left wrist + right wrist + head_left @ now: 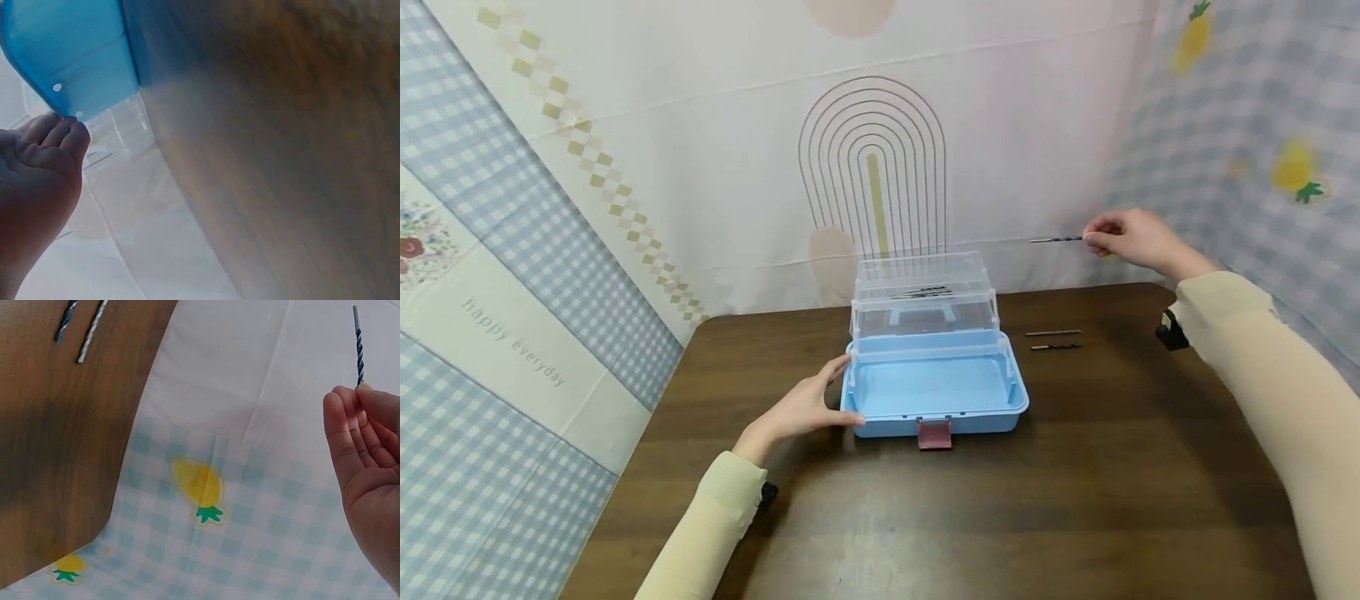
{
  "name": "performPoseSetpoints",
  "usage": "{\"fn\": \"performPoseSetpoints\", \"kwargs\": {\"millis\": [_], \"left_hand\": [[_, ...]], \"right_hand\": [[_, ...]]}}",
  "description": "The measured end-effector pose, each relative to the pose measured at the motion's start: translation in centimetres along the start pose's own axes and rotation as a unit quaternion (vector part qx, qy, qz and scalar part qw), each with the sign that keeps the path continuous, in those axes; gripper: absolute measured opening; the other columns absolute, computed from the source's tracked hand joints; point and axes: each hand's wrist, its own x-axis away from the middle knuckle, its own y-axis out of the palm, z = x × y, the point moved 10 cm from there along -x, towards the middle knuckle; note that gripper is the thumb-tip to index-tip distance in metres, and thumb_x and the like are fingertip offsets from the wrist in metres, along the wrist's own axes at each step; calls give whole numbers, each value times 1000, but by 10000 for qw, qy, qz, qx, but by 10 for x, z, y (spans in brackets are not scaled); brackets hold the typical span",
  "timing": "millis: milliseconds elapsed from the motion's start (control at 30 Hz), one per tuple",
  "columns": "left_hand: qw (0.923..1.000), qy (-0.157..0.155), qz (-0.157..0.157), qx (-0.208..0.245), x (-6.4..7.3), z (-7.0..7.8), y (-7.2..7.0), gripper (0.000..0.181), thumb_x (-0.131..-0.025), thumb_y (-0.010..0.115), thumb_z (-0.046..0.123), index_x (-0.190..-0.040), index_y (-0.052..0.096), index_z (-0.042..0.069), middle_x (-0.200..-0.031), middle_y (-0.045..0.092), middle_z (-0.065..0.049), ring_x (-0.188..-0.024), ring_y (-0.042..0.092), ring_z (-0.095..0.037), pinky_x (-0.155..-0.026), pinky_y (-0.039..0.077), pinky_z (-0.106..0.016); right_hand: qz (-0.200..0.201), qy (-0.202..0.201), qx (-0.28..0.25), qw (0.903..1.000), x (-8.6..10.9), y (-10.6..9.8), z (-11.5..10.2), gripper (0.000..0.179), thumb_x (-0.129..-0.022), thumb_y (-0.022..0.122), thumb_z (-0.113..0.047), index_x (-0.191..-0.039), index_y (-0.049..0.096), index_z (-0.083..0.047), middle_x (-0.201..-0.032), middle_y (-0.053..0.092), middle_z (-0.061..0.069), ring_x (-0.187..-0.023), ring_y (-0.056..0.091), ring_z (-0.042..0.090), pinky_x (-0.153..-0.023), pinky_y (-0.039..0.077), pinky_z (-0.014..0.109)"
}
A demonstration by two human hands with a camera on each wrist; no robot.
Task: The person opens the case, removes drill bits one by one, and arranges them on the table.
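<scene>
A light blue toolbox (936,425) sits opened on the table, its clear tiered trays (925,317) raised at the back. My left hand (805,407) holds its left end, thumb on the front rim and fingers along the side; the left wrist view shows the fingertips (75,128) at the blue wall. Up to the right, my right hand (1131,237) pinches a twist drill bit (359,347) by its fluted end, the plain shank pointing away from the fingers. Several drill bits (922,292) lie in an upper tray.
Two more drill bits, a greyish one (1054,333) and a dark one (1056,347), lie on the brown table (1075,483) to the right of the toolbox. A pink latch (935,435) hangs at its front. Patterned cloth (730,167) hangs behind the table and at both sides.
</scene>
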Motion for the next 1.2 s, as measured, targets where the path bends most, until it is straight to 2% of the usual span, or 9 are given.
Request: {"fn": "performPoseSetpoints", "kwargs": {"millis": [167,400,533,667,833,1033,1200], "left_hand": [[9999,15,53,-89,0,1,0,114,-74,82,63,-162,17,30,-164,28,0,-146,34,-24,-112,35,-51],[10000,44,-33,-57,-3,3,2,114,-74,81,65,-162,17,31,-163,28,2,-146,34,-22,-112,35,-50],[10000,35,-29,-54,-3,4,2,114,-74,81,64,-162,17,31,-163,28,2,-146,34,-22,-112,35,-50],[10000,36,-20,-70,-3,2,1,114,-74,81,64,-162,17,30,-163,29,1,-146,34,-23,-112,35,-51],[10000,51,-20,-83,0,0,0,114,-74,81,64,-162,18,28,-163,29,-3,-146,35,-26,-111,36,-52],[10000,48,-38,-26,0,2,-1,114,-74,82,63,-162,18,29,-163,30,-5,-145,35,-25,-111,36,-52],[10000,27,-61,-67,-1,2,0,113,-74,81,65,-161,17,32,-163,30,-5,-145,36,-25,-111,37,-52]], "right_hand": [[-34,78,5,10000,9,5,11,36,-105,56,-33,-115,66,1,-93,71,8,-78,64,10,-71,45,26],[-102,185,-167,9996,28,7,28,35,-105,56,-30,-115,65,2,-96,70,9,-79,63,6,-68,49,26],[-142,151,-113,9997,37,8,30,37,-105,56,-33,-116,65,0,-102,69,11,-80,62,5,-70,51,29],[-167,30,-10,9999,44,12,28,34,-104,58,-31,-115,67,-1,-100,69,10,-79,62,8,-67,51,28],[-249,20,-48,9997,50,22,28,33,-104,58,-32,-116,67,-2,-98,70,9,-79,63,9,-66,51,29],[-232,0,-77,9997,58,36,37,29,-104,60,-29,-113,69,-3,-98,70,8,-79,63,13,-65,51,29],[-568,88,-56,9983,65,57,49,33,-104,57,-35,-118,68,-7,-106,70,8,-85,63,16,-69,52,33]]}}
